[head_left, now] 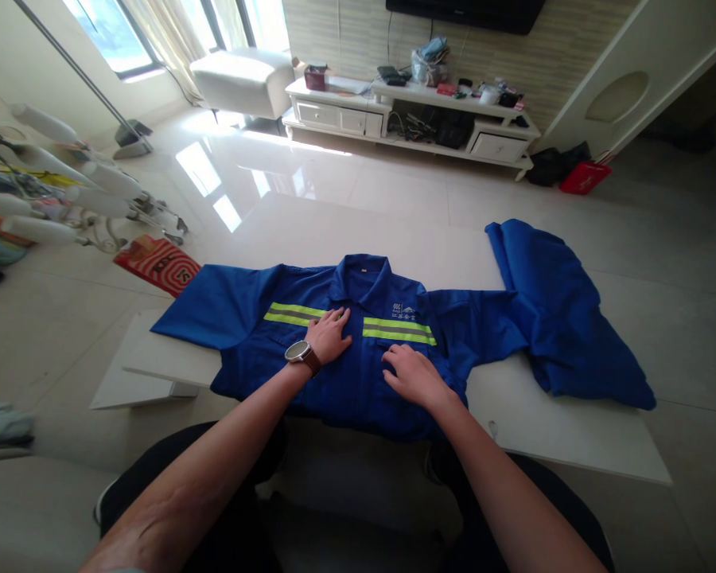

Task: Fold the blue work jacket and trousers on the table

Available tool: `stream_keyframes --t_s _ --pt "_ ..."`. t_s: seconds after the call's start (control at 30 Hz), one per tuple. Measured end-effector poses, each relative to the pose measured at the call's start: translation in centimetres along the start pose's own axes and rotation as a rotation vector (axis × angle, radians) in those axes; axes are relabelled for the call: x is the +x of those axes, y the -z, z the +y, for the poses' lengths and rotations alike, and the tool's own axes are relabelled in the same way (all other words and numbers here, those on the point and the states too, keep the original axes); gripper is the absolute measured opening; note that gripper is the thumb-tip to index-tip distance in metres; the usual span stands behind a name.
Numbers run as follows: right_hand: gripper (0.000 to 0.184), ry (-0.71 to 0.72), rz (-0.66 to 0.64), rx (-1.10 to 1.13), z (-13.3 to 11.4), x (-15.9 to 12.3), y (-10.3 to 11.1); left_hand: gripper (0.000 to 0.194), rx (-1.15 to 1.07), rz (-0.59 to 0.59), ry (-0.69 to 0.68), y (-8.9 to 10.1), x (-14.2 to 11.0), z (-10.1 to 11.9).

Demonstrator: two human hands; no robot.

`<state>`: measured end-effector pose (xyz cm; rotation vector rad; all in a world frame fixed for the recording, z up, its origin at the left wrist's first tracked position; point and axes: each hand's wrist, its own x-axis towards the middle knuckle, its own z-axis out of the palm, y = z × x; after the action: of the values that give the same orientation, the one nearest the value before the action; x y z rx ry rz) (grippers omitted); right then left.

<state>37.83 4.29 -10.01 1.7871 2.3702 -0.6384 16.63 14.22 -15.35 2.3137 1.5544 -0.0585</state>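
A blue work jacket (358, 374) with yellow-green and grey reflective strips lies front up across a low white table (590, 434), collar at the far side. Its sleeves spread to both sides, and the bottom hangs at the near edge. My left hand (329, 334), a watch on its wrist, rests flat on the chest beside the left strip, fingers stretched out. Below the right strip, my right hand (411, 374) touches the cloth with its fingers apart and slightly bent. A bundle of blue cloth (573, 318) lies at the table's right end, against the right sleeve.
Left of the table stand a red KFC bag (158, 263) and a chandelier-like object with white tubes (41, 231). Against the far wall is a white TV cabinet (334, 115) with things on top, beside a white stool (243, 83). A red bag (585, 177) sits at right.
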Motion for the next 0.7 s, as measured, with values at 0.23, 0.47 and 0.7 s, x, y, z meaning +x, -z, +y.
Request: stream_keyframes --t_s 0.23,0.47,0.7 --pt "0.024 -0.18 0.078 -0.004 0.6 0.2 0.8 0.07 -0.013 0.02 0.012 -0.2 -0.1 -0.1" --pt "0.031 -0.383 0.017 -0.002 3.3 0.1 1.5 0.067 -0.024 -0.027 0.001 0.4 0.2 -0.4" --pt "0.022 -0.256 0.024 -0.053 3.7 0.6 -0.4 0.062 -0.023 -0.036 -0.003 0.6 0.5 -0.3"
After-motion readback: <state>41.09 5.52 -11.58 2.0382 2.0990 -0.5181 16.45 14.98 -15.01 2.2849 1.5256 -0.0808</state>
